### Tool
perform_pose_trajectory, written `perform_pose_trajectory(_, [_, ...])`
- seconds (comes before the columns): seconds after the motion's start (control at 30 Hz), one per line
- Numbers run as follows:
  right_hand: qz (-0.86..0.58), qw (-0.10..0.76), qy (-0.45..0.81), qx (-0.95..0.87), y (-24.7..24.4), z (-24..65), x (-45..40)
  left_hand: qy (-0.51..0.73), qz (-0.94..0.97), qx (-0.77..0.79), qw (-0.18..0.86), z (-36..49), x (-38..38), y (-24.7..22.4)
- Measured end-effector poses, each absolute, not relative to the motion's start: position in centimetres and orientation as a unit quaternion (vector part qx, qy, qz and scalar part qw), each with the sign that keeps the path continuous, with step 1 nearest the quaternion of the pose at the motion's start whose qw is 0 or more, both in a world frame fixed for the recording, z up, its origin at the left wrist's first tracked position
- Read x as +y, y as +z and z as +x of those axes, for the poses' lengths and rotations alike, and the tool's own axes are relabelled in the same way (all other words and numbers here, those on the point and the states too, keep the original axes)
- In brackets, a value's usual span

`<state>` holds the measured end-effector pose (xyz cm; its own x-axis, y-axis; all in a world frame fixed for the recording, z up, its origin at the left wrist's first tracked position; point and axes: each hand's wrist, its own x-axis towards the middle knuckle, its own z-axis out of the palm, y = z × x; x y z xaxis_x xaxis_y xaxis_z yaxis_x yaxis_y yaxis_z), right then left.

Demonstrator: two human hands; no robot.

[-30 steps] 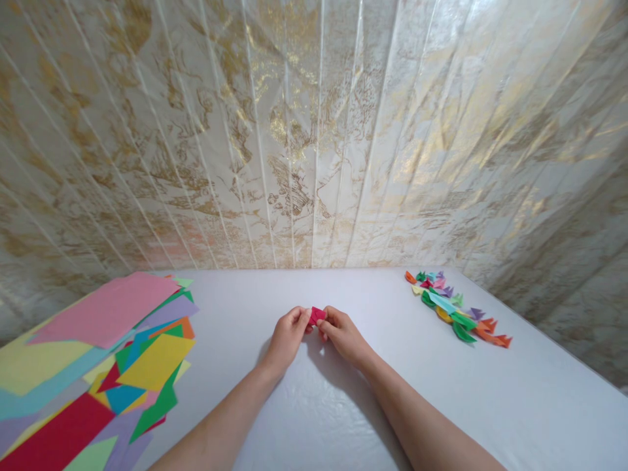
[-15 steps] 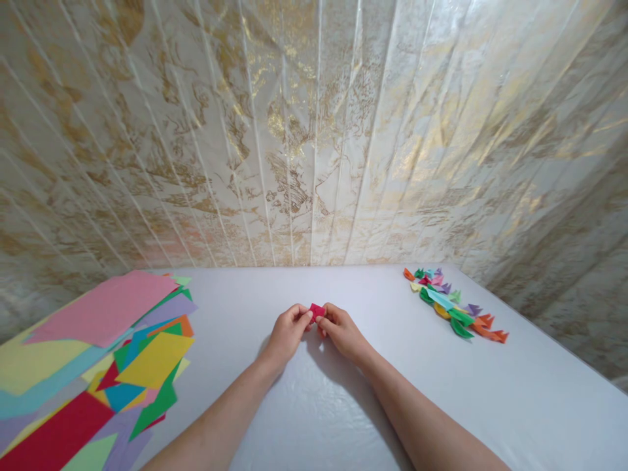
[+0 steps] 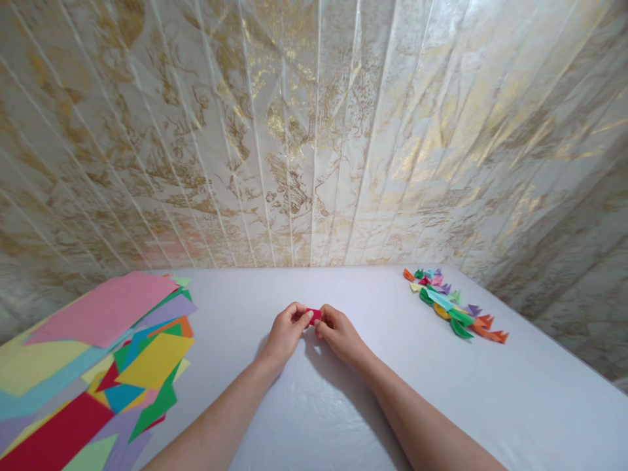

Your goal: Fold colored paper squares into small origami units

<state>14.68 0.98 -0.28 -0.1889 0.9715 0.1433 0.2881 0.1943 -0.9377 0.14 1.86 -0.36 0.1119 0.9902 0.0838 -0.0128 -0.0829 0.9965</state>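
Note:
A small folded piece of red paper (image 3: 314, 316) is held just above the middle of the white table. My left hand (image 3: 288, 330) pinches its left end between thumb and fingers. On the other end, my right hand (image 3: 338, 332) has its thumb and fingertips closed. The paper looks like a narrow, low rectangle; its finer folds are too small to make out, and both ends are covered by fingertips.
Coloured paper sheets lie in a loose pile on the left, with a pink sheet (image 3: 110, 307), a yellow piece (image 3: 156, 360) and a red sheet (image 3: 59, 435). Several small folded paper shapes (image 3: 461, 317) sit at the right. A patterned curtain (image 3: 294, 144) hangs behind the table (image 3: 245, 288).
The red paper has gone from a taller, squarish shape to a flatter strip. My right hand has shifted slightly left, while the left hand stays nearly in place.

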Motion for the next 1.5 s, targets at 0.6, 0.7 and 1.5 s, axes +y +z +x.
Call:
perform_pose_trajectory(0.6, [-0.486, 0.418, 0.459, -0.615, -0.28, 14.53, 1.15, 0.48, 0.546, 0.453, 0.517, 0.52, 1.61, -0.04])
perform_pose_trajectory(0.7, [-0.477, 0.415, 0.475, -0.612, -0.15, 14.54, 1.07, 0.479, 0.544, 0.457, 0.516, 0.5, 1.6, -0.07])
perform_pose_trajectory(1.5, [-0.456, 0.446, 0.482, -0.601, -0.11, 14.53, 1.1, 0.485, 0.541, 0.441, 0.526, 0.33, 1.77, -0.28])
